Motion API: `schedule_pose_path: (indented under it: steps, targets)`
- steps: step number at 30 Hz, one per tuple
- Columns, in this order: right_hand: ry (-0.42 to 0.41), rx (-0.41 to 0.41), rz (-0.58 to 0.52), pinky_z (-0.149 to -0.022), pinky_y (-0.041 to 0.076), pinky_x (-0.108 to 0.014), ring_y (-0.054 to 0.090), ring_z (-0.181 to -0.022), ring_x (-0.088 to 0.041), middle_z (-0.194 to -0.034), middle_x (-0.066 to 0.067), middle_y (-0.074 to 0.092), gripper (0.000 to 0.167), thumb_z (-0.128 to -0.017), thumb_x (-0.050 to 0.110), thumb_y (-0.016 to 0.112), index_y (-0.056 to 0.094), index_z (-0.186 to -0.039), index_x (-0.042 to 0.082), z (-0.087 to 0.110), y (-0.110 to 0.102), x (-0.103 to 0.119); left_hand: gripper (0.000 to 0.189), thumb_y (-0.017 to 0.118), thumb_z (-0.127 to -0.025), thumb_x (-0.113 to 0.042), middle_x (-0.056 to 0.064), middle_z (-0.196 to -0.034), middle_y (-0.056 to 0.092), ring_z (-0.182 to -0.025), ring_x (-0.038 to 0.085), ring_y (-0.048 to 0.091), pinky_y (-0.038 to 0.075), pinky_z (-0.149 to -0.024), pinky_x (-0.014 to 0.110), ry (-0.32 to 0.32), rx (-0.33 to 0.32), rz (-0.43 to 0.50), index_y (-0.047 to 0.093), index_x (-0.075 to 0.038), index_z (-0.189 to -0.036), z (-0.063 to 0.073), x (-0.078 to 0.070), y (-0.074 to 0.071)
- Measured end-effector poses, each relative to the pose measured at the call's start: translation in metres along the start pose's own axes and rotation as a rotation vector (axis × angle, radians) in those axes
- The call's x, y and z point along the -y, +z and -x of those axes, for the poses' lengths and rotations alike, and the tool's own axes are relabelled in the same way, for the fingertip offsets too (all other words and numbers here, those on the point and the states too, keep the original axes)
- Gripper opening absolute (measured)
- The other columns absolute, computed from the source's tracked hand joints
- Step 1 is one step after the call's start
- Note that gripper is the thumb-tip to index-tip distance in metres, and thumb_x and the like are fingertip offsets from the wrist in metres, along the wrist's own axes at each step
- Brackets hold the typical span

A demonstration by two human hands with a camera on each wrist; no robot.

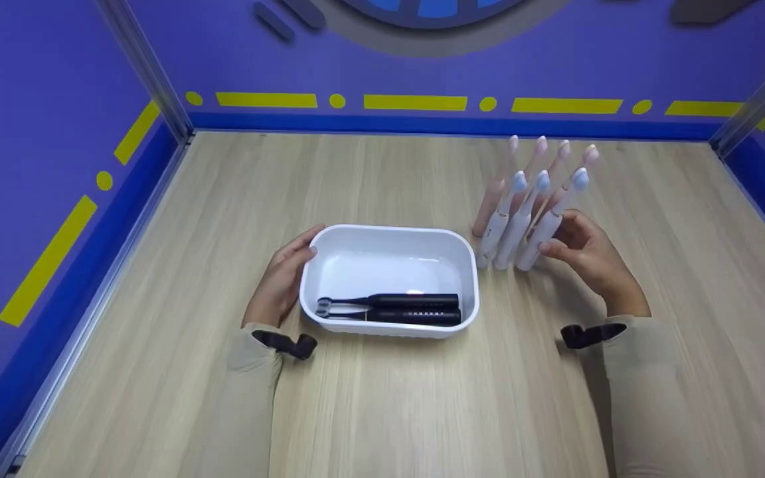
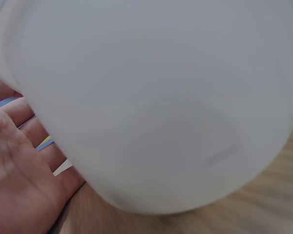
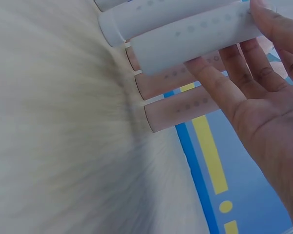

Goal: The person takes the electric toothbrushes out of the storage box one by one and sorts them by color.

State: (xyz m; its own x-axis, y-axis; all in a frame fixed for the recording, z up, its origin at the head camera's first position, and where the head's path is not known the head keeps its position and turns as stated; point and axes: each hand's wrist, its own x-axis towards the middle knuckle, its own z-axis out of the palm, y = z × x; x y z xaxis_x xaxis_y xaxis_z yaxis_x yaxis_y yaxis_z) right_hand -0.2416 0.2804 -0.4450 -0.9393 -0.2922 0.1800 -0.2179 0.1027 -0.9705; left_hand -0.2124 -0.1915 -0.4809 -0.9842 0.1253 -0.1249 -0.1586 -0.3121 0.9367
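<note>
At its left end, a white plastic bin (image 1: 389, 262) is held by my left hand (image 1: 279, 275), thumb at the rim and fingers against the outside of the far corner. Two black electric toothbrushes (image 1: 414, 301) lie side by side along the bin's near wall. My right hand (image 1: 588, 255) pinches a white electric toothbrush (image 1: 542, 239) by its handle between thumb and fingers. Two more white electric toothbrushes (image 1: 512, 239) stand upright beside it, with bluish heads. Behind these stand several pink electric toothbrushes (image 1: 489, 206), partly hidden. The right wrist view shows the gripped handle (image 3: 195, 36) close up.
Everything rests on a wood-grain table (image 1: 382, 405). Purple-blue panels (image 1: 409, 73) with yellow marks wall off the back and both sides. Black wrist cameras (image 1: 286, 343) sit on both sleeves.
</note>
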Motion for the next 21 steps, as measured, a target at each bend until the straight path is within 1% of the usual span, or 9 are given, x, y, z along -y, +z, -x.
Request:
schedule_pose_path:
  steps: [2,7,11,15,21]
  targets:
    - [0.007,-0.001,0.006,-0.088,0.051,-0.017,0.056,-0.114,-0.008,-0.118,0.006,0.062,0.037,-0.087,-0.005,0.063,0.053,-0.120,0.008,-0.0001,0.0003,-0.0007,0.049,0.043,-0.096,-0.004,0.009,-0.152,0.039,-0.137,0.020,0.040,0.043,-0.103,0.020,0.003,-0.003,-0.015,0.040,-0.004,-0.145,0.0004,-0.0003,0.0002]
    - [0.025,-0.005,0.024,-0.085,0.053,-0.017,0.057,-0.112,-0.007,-0.117,0.008,0.062,0.035,-0.087,-0.004,0.064,0.054,-0.117,0.011,-0.0010,0.0020,-0.0033,0.049,0.043,-0.097,-0.004,0.009,-0.153,0.037,-0.138,0.020,0.038,0.040,-0.107,0.023,0.001,0.002,-0.026,0.038,-0.004,-0.146,0.0004,0.0000,-0.0003]
    - [0.036,-0.003,0.037,-0.087,0.051,-0.016,0.056,-0.114,-0.006,-0.118,0.008,0.061,0.035,-0.087,-0.002,0.065,0.054,-0.117,0.012,-0.0015,0.0037,-0.0044,0.049,0.043,-0.097,-0.004,0.008,-0.153,0.038,-0.139,0.019,0.037,0.036,-0.112,0.027,-0.002,0.000,-0.014,0.039,-0.004,-0.146,0.0004,0.0002,-0.0003]
    - [0.025,0.004,0.052,-0.091,0.049,-0.014,0.055,-0.115,-0.006,-0.119,0.008,0.060,0.035,-0.087,-0.002,0.065,0.054,-0.117,0.010,-0.0020,0.0051,-0.0047,0.049,0.044,-0.097,-0.005,0.007,-0.153,0.037,-0.140,0.019,0.036,0.032,-0.115,0.031,-0.006,0.005,-0.016,0.039,-0.005,-0.146,0.0003,0.0004,-0.0007]
    - [0.019,0.012,0.057,-0.093,0.047,-0.013,0.054,-0.117,-0.005,-0.120,0.009,0.060,0.036,-0.087,-0.002,0.065,0.053,-0.119,0.008,-0.0023,0.0059,-0.0064,0.049,0.043,-0.097,-0.004,0.007,-0.154,0.035,-0.143,0.019,0.032,0.027,-0.118,0.034,-0.002,0.013,-0.010,0.039,-0.005,-0.146,0.0001,0.0007,-0.0008]
